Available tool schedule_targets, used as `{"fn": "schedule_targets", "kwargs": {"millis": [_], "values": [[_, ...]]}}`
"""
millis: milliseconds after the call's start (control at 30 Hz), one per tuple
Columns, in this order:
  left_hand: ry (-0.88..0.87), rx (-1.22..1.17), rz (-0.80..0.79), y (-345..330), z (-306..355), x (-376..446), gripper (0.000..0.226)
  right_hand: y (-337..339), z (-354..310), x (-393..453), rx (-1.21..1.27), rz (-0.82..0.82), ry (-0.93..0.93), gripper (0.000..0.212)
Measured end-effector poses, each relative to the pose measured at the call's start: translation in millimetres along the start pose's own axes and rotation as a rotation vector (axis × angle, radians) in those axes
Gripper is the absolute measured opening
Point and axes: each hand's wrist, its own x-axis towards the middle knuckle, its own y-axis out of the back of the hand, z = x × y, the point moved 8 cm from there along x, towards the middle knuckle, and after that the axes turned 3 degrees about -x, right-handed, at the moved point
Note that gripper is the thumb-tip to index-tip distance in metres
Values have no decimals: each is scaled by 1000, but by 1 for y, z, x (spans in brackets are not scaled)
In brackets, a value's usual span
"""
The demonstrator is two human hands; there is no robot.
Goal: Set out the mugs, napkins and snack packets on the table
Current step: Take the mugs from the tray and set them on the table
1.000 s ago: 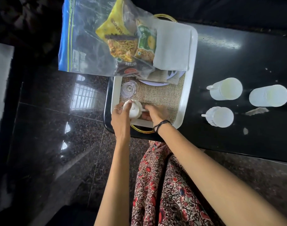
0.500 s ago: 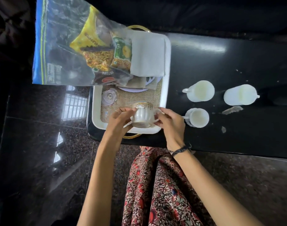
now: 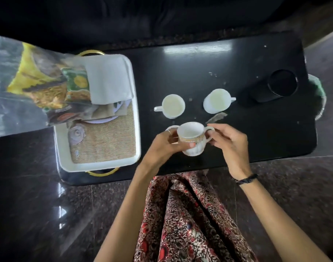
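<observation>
A white tray (image 3: 135, 114) with gold handles sits at the left end of the black counter (image 3: 199, 69), lined with a woven mat (image 3: 108, 140). At its far end lies a clear plastic bag (image 3: 20, 87) holding snack packets (image 3: 39, 80), hanging out over the tray's left edge, with folded white napkins (image 3: 107, 78) lying beside the packets. A small glass piece (image 3: 77, 133) rests on the mat near the tray's left wall. Right of the tray, two white mugs (image 3: 173, 106) and (image 3: 216, 101) stand upright and apart on the counter; their insides look pale. A black cup (image 3: 275, 87) lies tipped near the right end. A patterned mug (image 3: 192, 138) is held between both hands above the counter's near edge, in front of the two standing mugs. The left hand (image 3: 167, 142) wraps around its body, thumb across the side; the right hand (image 3: 228, 142) pinches the handle. Part of another white rim shows just behind the left hand's fingers.
</observation>
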Motion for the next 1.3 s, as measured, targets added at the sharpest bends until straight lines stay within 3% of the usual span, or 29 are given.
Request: {"fn": "schedule_targets", "kwargs": {"millis": [200, 633, 1300], "values": [[-121, 184, 89, -59, 6, 25, 67, 60, 12, 28, -268, 49, 133, 15], [-186, 350, 368, -103, -22, 56, 65, 97, 69, 72, -383, 22, 198, 18], [-120, 287, 381, -114, -59, 80, 69, 109, 92, 90, -491, -17, 240, 9]]}}
